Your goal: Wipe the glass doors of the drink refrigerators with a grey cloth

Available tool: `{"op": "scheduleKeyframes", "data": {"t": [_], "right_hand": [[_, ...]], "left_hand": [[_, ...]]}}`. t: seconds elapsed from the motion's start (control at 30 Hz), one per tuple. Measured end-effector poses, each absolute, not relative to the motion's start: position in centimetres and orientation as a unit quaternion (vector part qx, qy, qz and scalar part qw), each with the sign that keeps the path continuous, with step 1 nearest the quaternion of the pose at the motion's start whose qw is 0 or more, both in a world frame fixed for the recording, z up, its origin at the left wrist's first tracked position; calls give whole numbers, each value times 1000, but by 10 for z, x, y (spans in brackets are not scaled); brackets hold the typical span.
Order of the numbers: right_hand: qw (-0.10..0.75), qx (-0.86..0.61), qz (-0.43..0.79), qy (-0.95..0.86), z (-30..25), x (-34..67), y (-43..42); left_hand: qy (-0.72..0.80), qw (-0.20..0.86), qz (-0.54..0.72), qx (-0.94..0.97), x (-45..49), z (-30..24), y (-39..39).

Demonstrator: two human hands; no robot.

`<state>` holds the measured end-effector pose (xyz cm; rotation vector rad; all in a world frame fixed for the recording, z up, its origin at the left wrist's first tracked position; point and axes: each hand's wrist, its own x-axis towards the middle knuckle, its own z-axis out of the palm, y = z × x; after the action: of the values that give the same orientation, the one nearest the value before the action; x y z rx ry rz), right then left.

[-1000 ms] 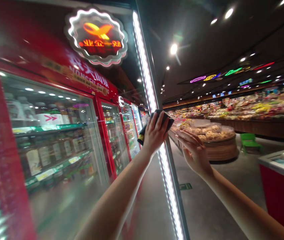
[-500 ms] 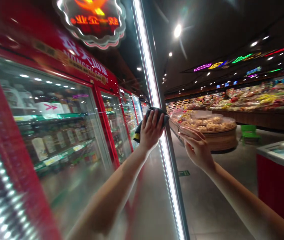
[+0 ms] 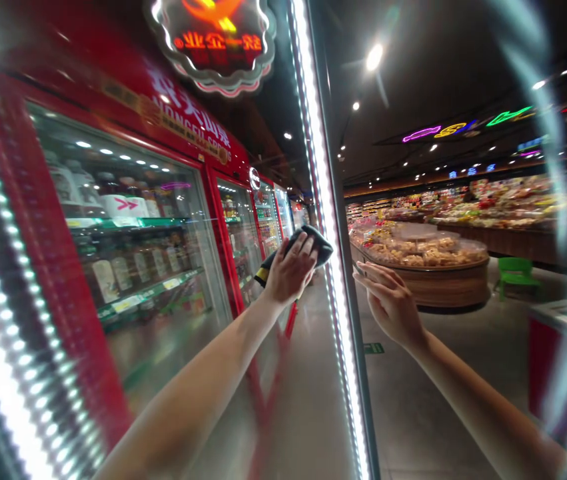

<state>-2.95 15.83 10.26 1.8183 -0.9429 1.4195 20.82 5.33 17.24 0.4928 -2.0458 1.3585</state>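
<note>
My left hand (image 3: 290,270) is closed over a dark cloth (image 3: 318,243) with a yellow edge, which lies against a glass door pane just left of a bright LED strip (image 3: 320,167). Part of the cloth sticks out below the fingers on the left. Right of the door's dark frame (image 3: 356,313) is my right hand (image 3: 393,300), its fingers stretched out and holding nothing. Its fingertips are close to the frame; whether they touch it I cannot tell.
Red drink coolers (image 3: 218,247) with bottles line the left side. A round wooden display stand (image 3: 443,283) with packaged food, a green stool (image 3: 517,272) and a red chest with a pale rim (image 3: 546,373) are on the right. A lit scalloped sign (image 3: 218,60) hangs above.
My left hand and the cloth have moved left, away from the LED strip. The view has shifted so the door and coolers sit further right. My right hand keeps near the frame.
</note>
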Motion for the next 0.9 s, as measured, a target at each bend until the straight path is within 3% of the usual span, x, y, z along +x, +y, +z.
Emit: {"op": "scheduleKeyframes", "data": {"t": [0.1,0.2,0.3,0.43,0.53,0.73,0.8,0.9], "right_hand": [[310,697,541,-354,98,-18,155],[310,701,539,-349,98,-10,155],[310,714,528,-340,103,-6,155],[300,723,525,-335,108,-4,150],[294,723,526,-338,107,0,146],[289,753,498,-319,108,15,144],[297,763,484,-309,108,16,143],[302,773,466,-306,103,15,139]], "left_hand": [[-766,329,511,211,203,148,58],[-787,242,552,130,211,104,66],[-807,194,548,105,228,100,67],[-778,325,474,251,246,145,60],[-730,404,439,332,246,143,58],[-810,235,507,179,238,79,70],[-799,247,516,185,248,88,68],[-735,357,494,296,272,110,65]]}}
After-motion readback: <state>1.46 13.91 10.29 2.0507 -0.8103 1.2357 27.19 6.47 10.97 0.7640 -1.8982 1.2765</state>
